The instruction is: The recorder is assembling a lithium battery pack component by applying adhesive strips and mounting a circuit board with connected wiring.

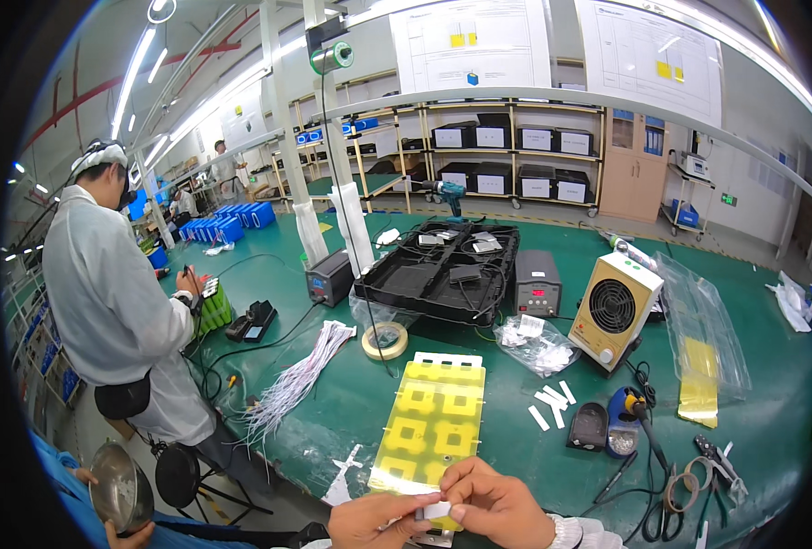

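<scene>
My left hand [380,520] and my right hand [502,511] meet at the near edge of the bench. Between their fingertips they pinch a small white rectangular piece [437,511]; its kind is too small to tell. Below and beyond them lies a flat panel [430,403] covered in translucent yellow film, with rows of square cut-outs and a white far edge. My hands hide its near end. Several loose white strips [552,405] lie on the green bench to the right of the panel.
Left of the panel lie a bundle of white wires [301,380] and a tape roll [385,340]. Behind stands a black tray [442,274]. A fan unit [616,306], a soldering iron stand [623,421] and scissors [666,517] are on the right. A co-worker [118,284] stands at left.
</scene>
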`<action>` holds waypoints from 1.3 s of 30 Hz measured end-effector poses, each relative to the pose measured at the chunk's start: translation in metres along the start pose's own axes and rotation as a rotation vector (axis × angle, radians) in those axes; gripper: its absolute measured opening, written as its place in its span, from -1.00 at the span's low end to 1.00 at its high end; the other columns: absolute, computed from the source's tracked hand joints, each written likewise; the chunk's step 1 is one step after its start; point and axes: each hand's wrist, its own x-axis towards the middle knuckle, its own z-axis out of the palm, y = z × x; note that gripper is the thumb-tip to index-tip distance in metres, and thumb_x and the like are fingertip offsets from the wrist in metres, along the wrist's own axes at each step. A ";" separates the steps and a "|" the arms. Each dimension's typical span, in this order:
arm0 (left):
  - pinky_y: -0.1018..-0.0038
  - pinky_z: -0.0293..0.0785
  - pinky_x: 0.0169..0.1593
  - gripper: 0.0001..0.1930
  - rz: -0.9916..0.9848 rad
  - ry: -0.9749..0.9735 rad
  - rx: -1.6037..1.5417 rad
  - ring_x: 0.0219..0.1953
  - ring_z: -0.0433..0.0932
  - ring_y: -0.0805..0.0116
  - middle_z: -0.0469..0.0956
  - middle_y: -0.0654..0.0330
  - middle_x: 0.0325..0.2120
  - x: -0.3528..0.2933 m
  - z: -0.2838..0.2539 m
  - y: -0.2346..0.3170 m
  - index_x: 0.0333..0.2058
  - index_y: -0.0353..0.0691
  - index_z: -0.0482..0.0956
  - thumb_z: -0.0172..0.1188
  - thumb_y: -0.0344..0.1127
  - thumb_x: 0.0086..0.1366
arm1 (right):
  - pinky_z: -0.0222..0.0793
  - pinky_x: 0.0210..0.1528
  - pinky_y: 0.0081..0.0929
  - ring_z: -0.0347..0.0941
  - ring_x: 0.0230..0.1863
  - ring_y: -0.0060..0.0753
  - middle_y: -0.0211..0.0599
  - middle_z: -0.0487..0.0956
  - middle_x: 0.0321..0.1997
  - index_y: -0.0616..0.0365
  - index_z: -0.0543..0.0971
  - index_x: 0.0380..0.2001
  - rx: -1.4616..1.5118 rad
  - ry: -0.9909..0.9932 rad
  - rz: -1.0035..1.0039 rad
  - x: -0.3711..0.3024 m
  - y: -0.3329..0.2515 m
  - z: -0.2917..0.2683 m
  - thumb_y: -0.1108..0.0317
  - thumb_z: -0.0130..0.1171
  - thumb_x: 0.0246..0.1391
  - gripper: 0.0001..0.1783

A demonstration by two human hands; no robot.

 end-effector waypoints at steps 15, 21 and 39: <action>0.49 0.53 -0.33 -0.63 0.333 0.251 -0.323 -0.49 0.53 0.43 0.63 0.15 -0.45 0.002 -0.035 -0.028 0.02 -0.38 0.60 0.27 -0.62 0.20 | 0.52 -0.26 -0.44 0.62 -0.37 -0.29 -0.09 0.64 -0.37 0.37 0.57 -0.26 -0.338 0.245 -0.046 0.007 -0.036 -0.045 0.54 0.17 0.17 -0.90; 0.43 0.60 -0.27 -0.60 0.097 0.247 -0.535 -0.46 0.57 0.40 0.62 0.12 -0.43 -0.012 -0.051 -0.052 0.09 -0.45 0.52 0.27 -0.59 0.26 | 0.51 -0.36 -0.44 0.62 -0.48 -0.35 -0.15 0.65 -0.50 0.33 0.65 -0.32 -1.242 1.097 -0.087 0.068 0.007 -0.224 0.40 0.21 0.12 -0.82; 0.64 0.40 -0.51 -0.66 -0.001 0.174 -0.552 -0.54 0.50 0.57 0.61 0.16 -0.45 -0.031 -0.060 -0.069 -0.02 -0.44 0.58 0.25 -0.67 0.20 | 0.48 -0.47 -0.49 0.57 -0.51 -0.46 -0.26 0.62 -0.53 0.35 0.67 -0.36 -0.796 1.076 0.197 0.103 0.058 -0.316 0.45 0.17 0.10 -0.83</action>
